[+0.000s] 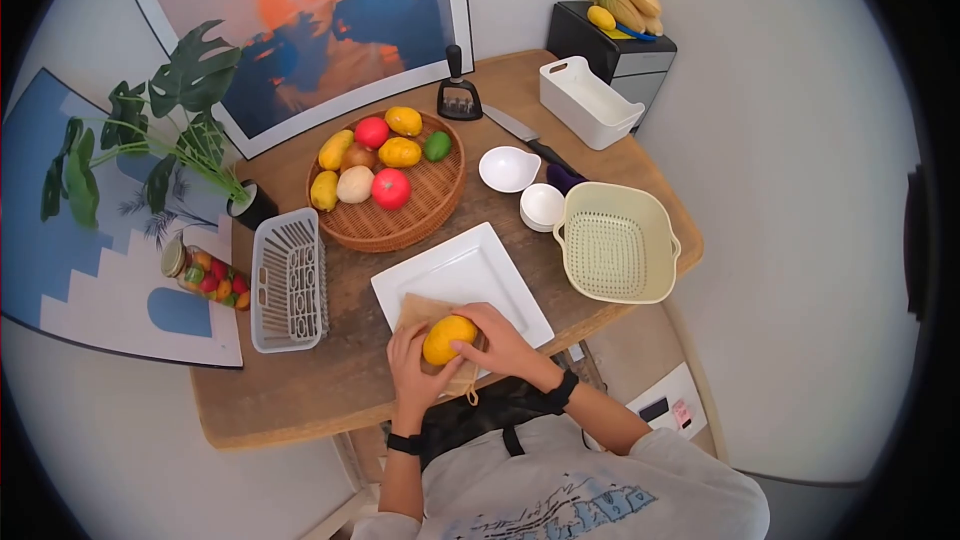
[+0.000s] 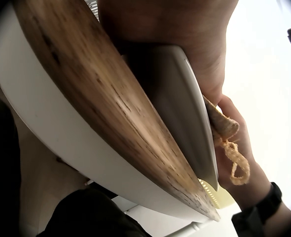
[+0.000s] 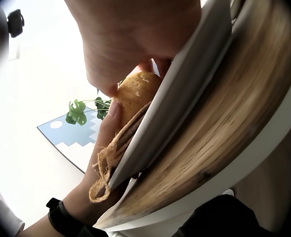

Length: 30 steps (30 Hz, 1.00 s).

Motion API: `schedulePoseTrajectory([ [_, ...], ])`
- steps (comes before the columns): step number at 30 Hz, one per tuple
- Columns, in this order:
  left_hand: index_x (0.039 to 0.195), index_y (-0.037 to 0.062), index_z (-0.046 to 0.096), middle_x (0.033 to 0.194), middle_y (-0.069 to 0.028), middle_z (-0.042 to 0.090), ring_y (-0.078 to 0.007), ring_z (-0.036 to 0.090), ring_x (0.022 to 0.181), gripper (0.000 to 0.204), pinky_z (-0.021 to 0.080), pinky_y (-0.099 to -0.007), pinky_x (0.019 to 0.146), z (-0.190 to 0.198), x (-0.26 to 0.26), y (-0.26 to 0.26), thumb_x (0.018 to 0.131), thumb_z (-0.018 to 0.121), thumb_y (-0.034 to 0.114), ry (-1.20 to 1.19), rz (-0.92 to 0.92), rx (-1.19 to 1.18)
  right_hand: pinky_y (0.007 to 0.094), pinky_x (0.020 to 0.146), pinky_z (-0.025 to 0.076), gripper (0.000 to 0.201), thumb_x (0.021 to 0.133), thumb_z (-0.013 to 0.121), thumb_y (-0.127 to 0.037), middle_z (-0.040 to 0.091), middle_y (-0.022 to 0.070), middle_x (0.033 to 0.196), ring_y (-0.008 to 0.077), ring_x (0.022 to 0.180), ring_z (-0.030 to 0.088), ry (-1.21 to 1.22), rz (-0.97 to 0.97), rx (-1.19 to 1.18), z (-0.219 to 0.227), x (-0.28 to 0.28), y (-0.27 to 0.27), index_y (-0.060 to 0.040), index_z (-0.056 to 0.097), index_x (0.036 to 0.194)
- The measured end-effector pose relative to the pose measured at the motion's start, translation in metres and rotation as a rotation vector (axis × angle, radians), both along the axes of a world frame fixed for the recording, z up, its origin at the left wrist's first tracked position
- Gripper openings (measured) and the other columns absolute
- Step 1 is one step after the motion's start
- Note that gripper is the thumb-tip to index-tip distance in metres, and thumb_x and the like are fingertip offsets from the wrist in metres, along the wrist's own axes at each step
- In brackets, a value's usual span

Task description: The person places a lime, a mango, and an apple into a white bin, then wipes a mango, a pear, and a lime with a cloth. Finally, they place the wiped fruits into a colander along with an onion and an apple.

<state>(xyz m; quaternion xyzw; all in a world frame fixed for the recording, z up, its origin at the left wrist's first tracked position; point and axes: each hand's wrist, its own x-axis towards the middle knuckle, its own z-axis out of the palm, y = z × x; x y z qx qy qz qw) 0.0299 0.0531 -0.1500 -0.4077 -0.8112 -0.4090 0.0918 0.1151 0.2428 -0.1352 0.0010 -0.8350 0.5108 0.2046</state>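
Note:
Both hands hold a yellow oval fruit (image 1: 450, 340) between them in the head view. My left hand (image 1: 412, 355) curls round its left side, and my right hand (image 1: 500, 342) grips it from the right with the thumb across its front. Beneath the fruit lies a folded tan cloth (image 1: 418, 310) on a white square plate (image 1: 480, 265). The cloth's loop (image 2: 238, 163) hangs past the plate's near edge in the left wrist view. In the right wrist view the fruit (image 3: 136, 91) shows a bumpy skin close over the cloth, partly hidden by the right hand.
Beyond the plate stands a wicker basket (image 1: 440, 195) of fruit. A grey plastic basket (image 1: 262, 280) is at left. White bowls (image 1: 508, 170), a cream colander (image 1: 650, 285), a knife (image 1: 510, 123), a black-handled masher (image 1: 456, 75) and a white bin (image 1: 590, 120) stand to the right and back.

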Motion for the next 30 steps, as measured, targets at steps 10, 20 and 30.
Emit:
schedulePoseTrajectory([
  [10,0.122,0.0051,0.064,0.127,-0.0131,0.066,-0.0369,0.059,0.122,0.066,0.038,-0.0542,0.112,0.005,-0.001,0.002,0.069,0.094,0.031,-0.028,0.005,0.059,0.0429,0.105,0.049,0.051,0.094,0.078,-0.026,0.063,0.0223,0.126,0.0377,0.12,0.06,-0.064,-0.034,-0.008,-0.005,0.0,-0.002,0.0021,0.059,0.132],
  [20,0.13,0.0031,0.063,0.128,-0.0153,0.067,-0.0403,0.058,0.124,0.078,0.04,-0.053,0.113,0.002,-0.001,-0.002,0.069,0.094,0.041,-0.036,0.043,0.02,0.0411,0.104,0.05,0.058,0.09,0.083,-0.025,0.064,0.0221,0.126,0.0353,0.118,0.063,-0.154,-0.036,-0.032,-0.004,0.002,-0.001,0.0027,0.058,0.134],
  [30,0.134,-0.0003,0.061,0.132,-0.0195,0.063,-0.0415,0.056,0.128,0.081,0.038,-0.0526,0.116,0.001,0.005,-0.005,0.072,0.091,0.042,-0.092,0.081,0.114,0.037,0.104,0.05,0.056,0.089,0.082,-0.012,0.066,0.014,0.126,0.0232,0.117,0.064,-0.038,-0.277,-0.191,-0.004,0.026,0.018,0.0034,0.055,0.136],
])
